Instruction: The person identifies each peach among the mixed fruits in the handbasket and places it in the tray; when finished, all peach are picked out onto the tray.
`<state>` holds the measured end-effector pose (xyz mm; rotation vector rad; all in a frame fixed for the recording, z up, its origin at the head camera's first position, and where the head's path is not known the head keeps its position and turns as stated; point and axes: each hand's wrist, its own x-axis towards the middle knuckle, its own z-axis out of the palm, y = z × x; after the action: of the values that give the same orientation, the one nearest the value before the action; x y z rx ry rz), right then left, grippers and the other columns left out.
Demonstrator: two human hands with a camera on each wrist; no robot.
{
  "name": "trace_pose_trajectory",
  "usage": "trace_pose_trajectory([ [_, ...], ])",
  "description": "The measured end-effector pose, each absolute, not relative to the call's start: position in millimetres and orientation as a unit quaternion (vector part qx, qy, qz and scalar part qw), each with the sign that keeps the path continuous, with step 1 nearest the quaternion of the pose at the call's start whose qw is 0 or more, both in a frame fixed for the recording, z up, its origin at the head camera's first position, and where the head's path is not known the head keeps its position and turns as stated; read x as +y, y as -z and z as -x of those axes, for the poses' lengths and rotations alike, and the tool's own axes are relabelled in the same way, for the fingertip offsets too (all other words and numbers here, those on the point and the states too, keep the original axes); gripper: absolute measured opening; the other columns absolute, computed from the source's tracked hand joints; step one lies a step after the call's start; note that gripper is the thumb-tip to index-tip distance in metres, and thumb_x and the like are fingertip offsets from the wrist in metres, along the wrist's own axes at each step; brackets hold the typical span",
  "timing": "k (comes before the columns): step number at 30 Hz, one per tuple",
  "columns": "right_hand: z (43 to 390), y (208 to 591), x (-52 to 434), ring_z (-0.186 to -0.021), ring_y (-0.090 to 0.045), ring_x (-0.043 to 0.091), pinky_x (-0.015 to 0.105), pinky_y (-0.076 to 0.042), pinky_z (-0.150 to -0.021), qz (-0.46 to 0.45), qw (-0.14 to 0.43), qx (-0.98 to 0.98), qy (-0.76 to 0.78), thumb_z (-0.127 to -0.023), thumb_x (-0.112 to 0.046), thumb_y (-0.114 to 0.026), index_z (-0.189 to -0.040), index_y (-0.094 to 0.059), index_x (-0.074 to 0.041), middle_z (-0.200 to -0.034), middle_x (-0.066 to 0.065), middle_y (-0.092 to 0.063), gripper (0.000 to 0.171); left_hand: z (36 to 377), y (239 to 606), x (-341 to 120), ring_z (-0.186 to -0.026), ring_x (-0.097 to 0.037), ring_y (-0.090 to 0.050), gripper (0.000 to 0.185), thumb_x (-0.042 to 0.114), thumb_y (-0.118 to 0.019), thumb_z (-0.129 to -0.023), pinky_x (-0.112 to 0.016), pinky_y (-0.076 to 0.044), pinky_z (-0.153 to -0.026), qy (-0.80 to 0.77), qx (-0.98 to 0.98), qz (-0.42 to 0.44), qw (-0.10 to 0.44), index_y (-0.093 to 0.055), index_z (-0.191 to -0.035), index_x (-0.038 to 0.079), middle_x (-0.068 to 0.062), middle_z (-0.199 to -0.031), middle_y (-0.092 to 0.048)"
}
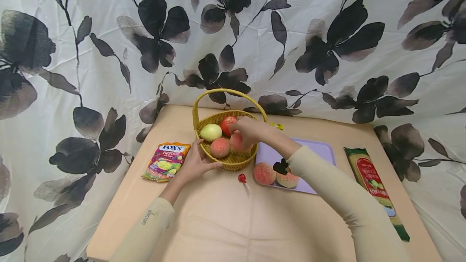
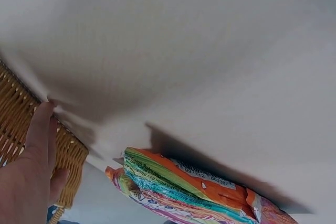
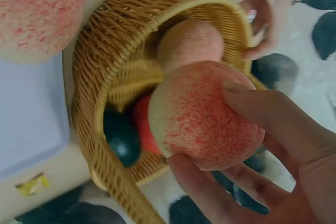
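A yellow wicker basket (image 1: 233,161) with an arched handle holds a pale green fruit (image 1: 210,132), a red apple (image 1: 226,123) and a peach (image 1: 220,147). My right hand (image 1: 238,133) reaches over the basket and grips a second peach (image 3: 205,114) just above the fruit inside. My left hand (image 1: 207,155) grips the basket's near left rim, thumb on top. In the left wrist view the left hand (image 2: 37,150) lies against the basket wall (image 2: 71,156). In the right wrist view, fingers of the left hand (image 3: 252,19) curl over the rim.
A purple tray (image 1: 313,153) to the right of the basket carries two more peaches (image 1: 264,173). A Fox's candy bag (image 1: 166,161) lies left of the basket, a red lollipop (image 1: 242,178) in front, a pasta pack (image 1: 375,189) far right. Flowered cloth hangs behind.
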<state>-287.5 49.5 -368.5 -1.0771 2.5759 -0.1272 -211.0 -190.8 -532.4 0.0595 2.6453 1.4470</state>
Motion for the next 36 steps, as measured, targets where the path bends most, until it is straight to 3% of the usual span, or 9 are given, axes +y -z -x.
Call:
trace_pose_trajectory([
  [8,258.1,341.9,92.7,-0.092,-0.057,0.023,0.03,-0.054,-0.07,0.404,0.147,0.902,0.05,-0.075,-0.011,-0.089,-0.122,-0.074,-0.011,-0.108,0.01,-0.067,0.05,211.7,533.3,-195.4,-0.149,-0.043,-0.041,0.128,0.058,-0.09,-0.074,-0.053,-0.041,-0.12,-0.484,0.873,-0.023,0.055,-0.012,-0.163,0.009,-0.025,-0.167,-0.019],
  [18,240.1,340.8,185.0,-0.088,-0.059,0.023,0.031,-0.055,-0.068,0.319,0.168,0.929,0.088,-0.072,-0.011,-0.092,-0.121,-0.073,-0.009,-0.105,0.012,-0.064,0.052,213.6,533.9,-194.6,-0.152,-0.042,-0.036,0.127,0.059,-0.089,-0.074,-0.053,-0.036,-0.123,-0.475,0.878,-0.025,0.057,-0.012,-0.163,0.009,-0.024,-0.167,-0.019],
  [27,226.9,383.1,244.2,-0.091,-0.057,0.026,0.034,-0.055,-0.068,0.257,0.204,0.939,0.107,-0.066,-0.006,-0.092,-0.119,-0.073,-0.01,-0.104,0.013,-0.062,0.057,213.7,531.3,-194.9,-0.154,-0.041,-0.034,0.128,0.062,-0.089,-0.072,-0.054,-0.035,-0.124,-0.469,0.881,-0.028,0.056,-0.013,-0.163,0.01,-0.023,-0.167,-0.02],
  [36,210.5,438.0,262.8,-0.09,-0.053,0.025,0.033,-0.054,-0.07,0.219,0.23,0.937,0.142,-0.065,-0.002,-0.093,-0.12,-0.072,-0.007,-0.105,0.012,-0.062,0.059,211.5,532.4,-193.2,-0.152,-0.041,-0.038,0.127,0.059,-0.09,-0.073,-0.054,-0.037,-0.123,-0.478,0.876,-0.023,0.054,-0.014,-0.162,0.01,-0.023,-0.167,-0.021],
])
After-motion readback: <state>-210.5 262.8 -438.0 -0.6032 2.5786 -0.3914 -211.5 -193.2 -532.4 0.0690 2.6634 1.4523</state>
